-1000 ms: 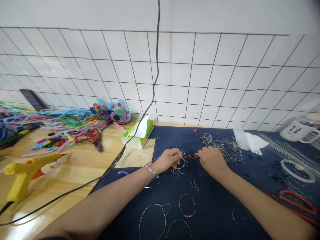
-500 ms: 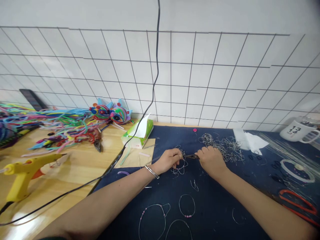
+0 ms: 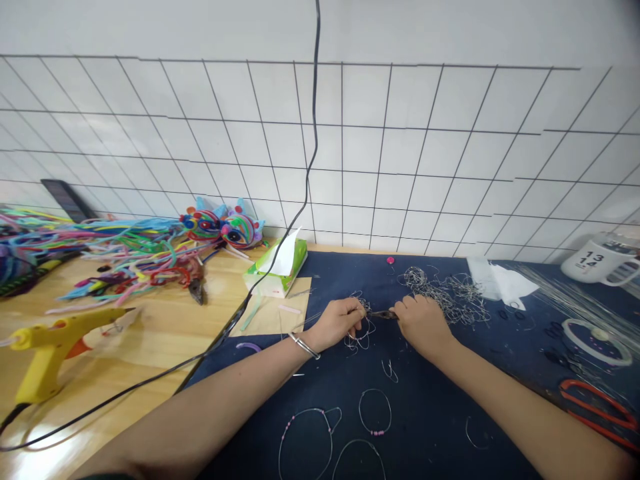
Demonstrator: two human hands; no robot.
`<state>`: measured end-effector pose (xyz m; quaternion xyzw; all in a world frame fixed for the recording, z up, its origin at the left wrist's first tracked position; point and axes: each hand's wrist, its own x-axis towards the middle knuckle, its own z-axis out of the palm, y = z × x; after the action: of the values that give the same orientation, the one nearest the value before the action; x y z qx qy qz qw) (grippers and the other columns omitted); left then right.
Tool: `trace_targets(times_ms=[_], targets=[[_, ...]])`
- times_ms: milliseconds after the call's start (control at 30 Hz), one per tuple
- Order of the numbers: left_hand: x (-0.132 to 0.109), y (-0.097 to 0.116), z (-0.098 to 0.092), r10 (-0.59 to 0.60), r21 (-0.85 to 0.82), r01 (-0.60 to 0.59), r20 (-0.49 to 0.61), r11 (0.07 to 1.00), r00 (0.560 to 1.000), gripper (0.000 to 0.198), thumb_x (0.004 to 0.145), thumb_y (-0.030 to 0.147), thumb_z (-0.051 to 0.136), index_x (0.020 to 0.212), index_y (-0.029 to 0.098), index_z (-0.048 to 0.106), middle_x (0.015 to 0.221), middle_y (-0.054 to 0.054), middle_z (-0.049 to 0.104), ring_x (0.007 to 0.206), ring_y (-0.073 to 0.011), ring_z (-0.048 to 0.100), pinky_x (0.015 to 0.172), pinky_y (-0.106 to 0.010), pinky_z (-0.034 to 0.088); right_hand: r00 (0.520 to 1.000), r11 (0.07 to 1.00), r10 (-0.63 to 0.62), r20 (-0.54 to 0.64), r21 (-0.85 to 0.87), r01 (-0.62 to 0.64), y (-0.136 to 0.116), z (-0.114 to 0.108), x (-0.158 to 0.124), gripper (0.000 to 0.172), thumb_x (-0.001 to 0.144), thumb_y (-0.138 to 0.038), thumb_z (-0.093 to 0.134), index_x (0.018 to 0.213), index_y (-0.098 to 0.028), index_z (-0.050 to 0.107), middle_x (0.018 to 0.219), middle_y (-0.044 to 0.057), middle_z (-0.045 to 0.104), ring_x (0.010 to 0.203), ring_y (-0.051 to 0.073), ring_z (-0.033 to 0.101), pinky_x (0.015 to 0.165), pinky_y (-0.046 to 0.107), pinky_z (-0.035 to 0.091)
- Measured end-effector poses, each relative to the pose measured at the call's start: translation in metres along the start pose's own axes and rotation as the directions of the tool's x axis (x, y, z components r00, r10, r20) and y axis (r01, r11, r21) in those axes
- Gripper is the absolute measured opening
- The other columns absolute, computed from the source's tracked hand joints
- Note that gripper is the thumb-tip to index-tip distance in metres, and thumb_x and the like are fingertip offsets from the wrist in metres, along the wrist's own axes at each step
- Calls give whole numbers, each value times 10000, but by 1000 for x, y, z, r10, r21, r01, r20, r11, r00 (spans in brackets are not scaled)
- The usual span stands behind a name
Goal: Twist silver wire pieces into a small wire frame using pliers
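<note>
- Beneath our hands spreads the dark blue mat [image 3: 420, 407].
- A black cable [image 3: 315, 113] hangs across the tissue pack [image 3: 267, 283], left of our work.
- The tangled wire heap [image 3: 465, 300] sits partly behind our right hand [image 3: 423, 323], which closes around the pliers [image 3: 384, 314], hiding their handles.
- Our left hand [image 3: 345, 320] pinches looped wire [image 3: 369, 331] at the pliers' tip; fingers cover some, and we cannot tell whether the jaws bite.
- The bottom edge cuts a wire ring [image 3: 358, 440].
</note>
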<state>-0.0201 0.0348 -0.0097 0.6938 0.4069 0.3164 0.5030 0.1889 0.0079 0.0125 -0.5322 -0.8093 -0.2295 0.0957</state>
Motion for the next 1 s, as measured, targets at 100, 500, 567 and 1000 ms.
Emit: trace_targets(times_ms=[100,500,567,1000], targets=[[0,0,0,9,19,-9,-9,1000,1000,237,777,361,437,717,148,520,589,8,558,424,-69,513,412,-165,398,1000,1000,4,11,9,-4,-1,-1,0,329,873,-262,307,680,-166,555,670,59,526,667,150,394,610,287,183],[0,2,2,20,47,-18,-32,999,999,251,788,365,423,718,145,521,601,7,562,424,-66,515,415,-162,388,990,999,23,137,27,-27,-2,-1,-1,199,818,-205,381,740,-178,562,721,55,550,713,155,443,626,278,219],[1,1,1,27,60,-24,-44,998,999,256,790,374,420,730,146,520,598,10,557,419,-64,507,412,-162,384,987,998,32,158,39,-39,0,-4,0,171,802,-200,400,746,-181,561,730,50,554,717,153,454,630,275,231],[3,5,-3,15,-57,-13,24,998,1000,268,763,401,474,765,136,512,615,6,538,442,-50,481,444,-166,404,915,983,86,394,117,-143,3,-1,4,225,824,-333,375,776,-214,560,781,7,572,706,121,521,557,221,292]])
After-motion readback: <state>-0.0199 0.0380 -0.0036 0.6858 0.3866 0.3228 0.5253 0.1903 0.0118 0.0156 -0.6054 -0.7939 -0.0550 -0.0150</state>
